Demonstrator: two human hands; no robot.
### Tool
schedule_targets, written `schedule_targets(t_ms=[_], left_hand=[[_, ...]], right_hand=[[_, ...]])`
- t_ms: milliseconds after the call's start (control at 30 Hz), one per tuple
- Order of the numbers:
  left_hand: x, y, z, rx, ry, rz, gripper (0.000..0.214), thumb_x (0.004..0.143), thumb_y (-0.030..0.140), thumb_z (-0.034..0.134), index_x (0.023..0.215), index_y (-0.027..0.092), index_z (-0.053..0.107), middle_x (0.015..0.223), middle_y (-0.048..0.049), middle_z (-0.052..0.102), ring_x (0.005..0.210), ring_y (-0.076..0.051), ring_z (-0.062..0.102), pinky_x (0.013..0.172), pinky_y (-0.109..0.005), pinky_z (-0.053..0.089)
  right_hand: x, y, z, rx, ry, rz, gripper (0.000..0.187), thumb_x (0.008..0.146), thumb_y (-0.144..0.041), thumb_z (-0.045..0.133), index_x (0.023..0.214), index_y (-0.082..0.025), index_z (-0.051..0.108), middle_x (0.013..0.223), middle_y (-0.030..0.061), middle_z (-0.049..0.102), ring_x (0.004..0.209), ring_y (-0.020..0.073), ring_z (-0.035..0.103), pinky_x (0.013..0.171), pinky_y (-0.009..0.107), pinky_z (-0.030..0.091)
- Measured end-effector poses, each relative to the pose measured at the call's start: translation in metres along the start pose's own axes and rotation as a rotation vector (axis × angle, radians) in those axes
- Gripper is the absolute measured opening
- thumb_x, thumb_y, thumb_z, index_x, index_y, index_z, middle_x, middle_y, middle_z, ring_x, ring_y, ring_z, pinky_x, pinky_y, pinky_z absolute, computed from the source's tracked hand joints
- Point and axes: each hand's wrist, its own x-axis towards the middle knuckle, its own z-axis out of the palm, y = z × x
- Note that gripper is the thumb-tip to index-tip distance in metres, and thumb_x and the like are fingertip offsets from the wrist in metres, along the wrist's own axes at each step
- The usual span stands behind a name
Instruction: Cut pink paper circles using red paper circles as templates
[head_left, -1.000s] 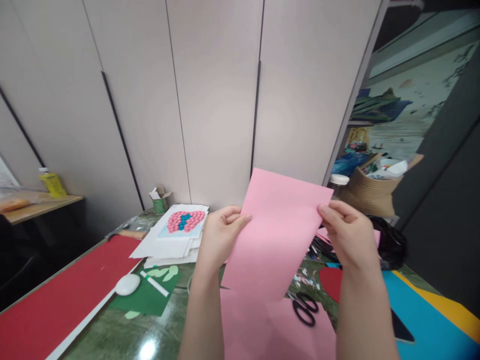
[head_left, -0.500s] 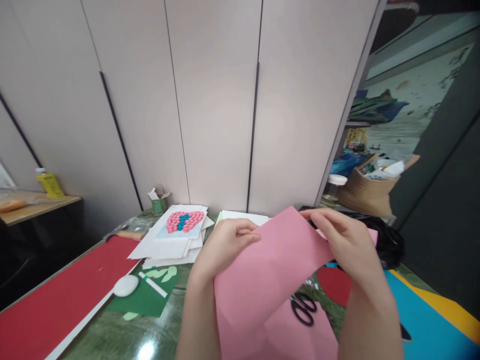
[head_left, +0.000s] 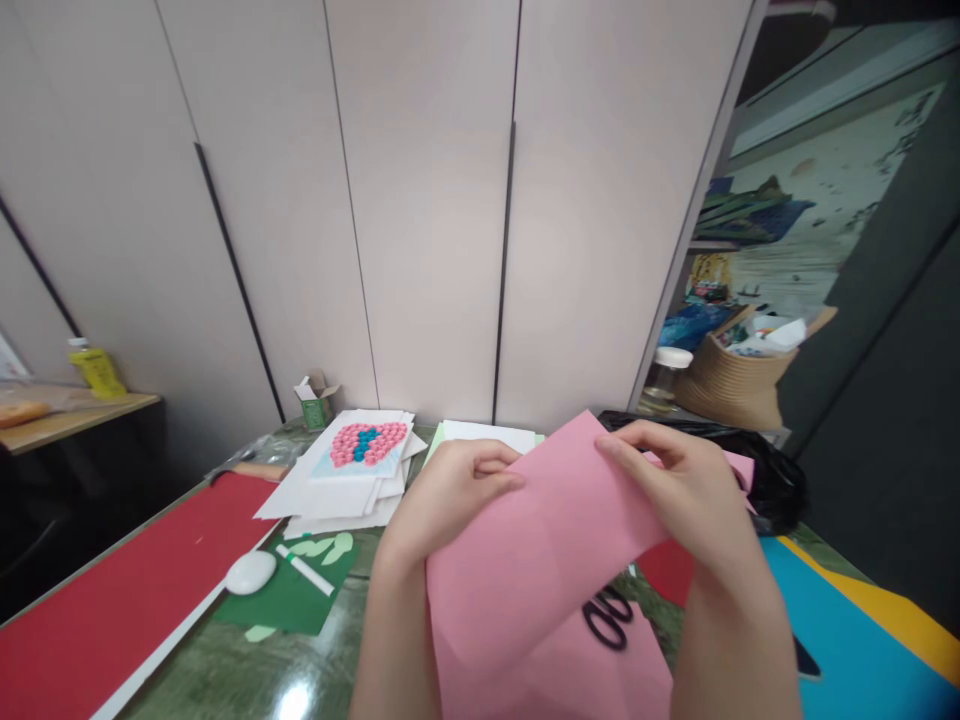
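Note:
I hold a pink paper sheet above the table with both hands. My left hand pinches its upper left edge, fingers curled over the paper. My right hand grips the upper right corner, fingers closed on the edge. The sheet is tilted and bent over toward me. Black scissors lie on the table just under the sheet's lower right side, partly hidden by it.
A long red sheet lies at left beside a green sheet with a white oval object. A stack of white papers with a pink-and-blue craft sits behind. Blue paper lies at right. A woven basket stands beyond.
The pink sheet was held upright and flat; now it is lowered and folded over toward me. Both hands stayed on its top edge and moved down and closer together.

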Motion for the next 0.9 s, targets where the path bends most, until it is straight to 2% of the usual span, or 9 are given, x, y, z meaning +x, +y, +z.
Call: schedule_targets(t_ms=[233, 300, 367, 433, 533, 600, 667, 800, 900], left_hand=[[-0.001, 0.002, 0.000, -0.005, -0.004, -0.002, 0.013, 0.074, 0.022, 0.055, 0.079, 0.021, 0.067, 0.082, 0.0015, 0.071, 0.077, -0.015, 0.063, 0.065, -0.020, 0.043], [0.000, 0.001, 0.001, -0.019, 0.000, -0.005, 0.013, 0.074, 0.022, 0.055, 0.079, 0.021, 0.067, 0.081, 0.0014, 0.071, 0.076, -0.015, 0.062, 0.064, -0.020, 0.043], [0.002, -0.003, 0.001, -0.043, 0.038, -0.015, 0.014, 0.074, 0.023, 0.055, 0.081, 0.020, 0.067, 0.080, 0.0007, 0.071, 0.073, -0.016, 0.063, 0.061, -0.021, 0.043], [0.005, -0.008, 0.002, -0.089, 0.126, -0.023, 0.016, 0.075, 0.026, 0.055, 0.083, 0.019, 0.067, 0.078, -0.0003, 0.071, 0.070, -0.016, 0.063, 0.058, -0.021, 0.043], [0.011, -0.014, 0.001, -0.230, 0.288, -0.013, 0.022, 0.074, 0.033, 0.057, 0.086, 0.017, 0.066, 0.073, -0.0027, 0.070, 0.068, -0.018, 0.063, 0.057, -0.023, 0.044], [0.014, -0.017, 0.001, -0.354, 0.374, 0.010, 0.026, 0.073, 0.035, 0.059, 0.089, 0.015, 0.065, 0.074, -0.0045, 0.070, 0.069, -0.019, 0.064, 0.059, -0.025, 0.046], [0.015, -0.018, 0.002, -0.470, 0.435, 0.038, 0.026, 0.071, 0.034, 0.062, 0.089, 0.015, 0.065, 0.075, -0.0052, 0.071, 0.071, -0.020, 0.065, 0.062, -0.027, 0.048], [0.016, -0.017, 0.004, -0.599, 0.466, 0.062, 0.026, 0.070, 0.033, 0.065, 0.089, 0.015, 0.064, 0.075, -0.0043, 0.071, 0.069, -0.019, 0.065, 0.062, -0.027, 0.049], [0.016, -0.017, 0.005, -0.622, 0.466, 0.079, 0.024, 0.071, 0.031, 0.065, 0.088, 0.015, 0.064, 0.074, -0.0041, 0.071, 0.068, -0.018, 0.065, 0.062, -0.026, 0.049]], right_hand=[[0.001, 0.004, -0.001, 0.034, -0.027, 0.000, 0.026, 0.076, -0.041, 0.056, 0.063, -0.019, 0.062, 0.065, -0.0001, 0.063, 0.065, 0.0166, 0.056, 0.055, 0.024, 0.039], [0.002, 0.006, 0.002, 0.008, 0.001, -0.011, 0.026, 0.076, -0.041, 0.056, 0.064, -0.019, 0.063, 0.068, 0.0006, 0.065, 0.067, 0.0176, 0.058, 0.058, 0.025, 0.040], [0.004, 0.007, 0.006, -0.044, 0.087, -0.060, 0.023, 0.076, -0.040, 0.056, 0.070, -0.020, 0.065, 0.075, 0.0017, 0.067, 0.073, 0.0193, 0.059, 0.064, 0.028, 0.042], [0.007, 0.009, 0.011, -0.108, 0.218, -0.144, 0.022, 0.075, -0.039, 0.057, 0.084, -0.021, 0.065, 0.087, 0.0039, 0.067, 0.084, 0.0218, 0.059, 0.075, 0.032, 0.042], [0.013, 0.014, 0.016, -0.123, 0.427, -0.207, 0.041, 0.072, -0.039, 0.062, 0.109, -0.021, 0.058, 0.107, 0.0087, 0.061, 0.099, 0.0252, 0.054, 0.087, 0.040, 0.039], [0.018, 0.019, 0.018, -0.005, 0.497, -0.176, 0.051, 0.072, -0.038, 0.063, 0.118, -0.021, 0.052, 0.114, 0.0098, 0.058, 0.103, 0.0251, 0.052, 0.088, 0.041, 0.039], [0.021, 0.023, 0.017, 0.186, 0.415, -0.120, 0.046, 0.073, -0.037, 0.061, 0.116, -0.021, 0.054, 0.113, 0.0087, 0.060, 0.101, 0.0235, 0.055, 0.085, 0.038, 0.042], [0.021, 0.027, 0.015, 0.414, 0.047, -0.011, 0.025, 0.076, -0.037, 0.058, 0.091, -0.020, 0.067, 0.093, 0.0046, 0.068, 0.090, 0.0216, 0.059, 0.077, 0.030, 0.046], [0.020, 0.028, 0.015, 0.453, -0.022, 0.043, 0.023, 0.074, -0.038, 0.060, 0.079, -0.018, 0.069, 0.080, 0.0028, 0.068, 0.080, 0.0210, 0.060, 0.069, 0.027, 0.046]])
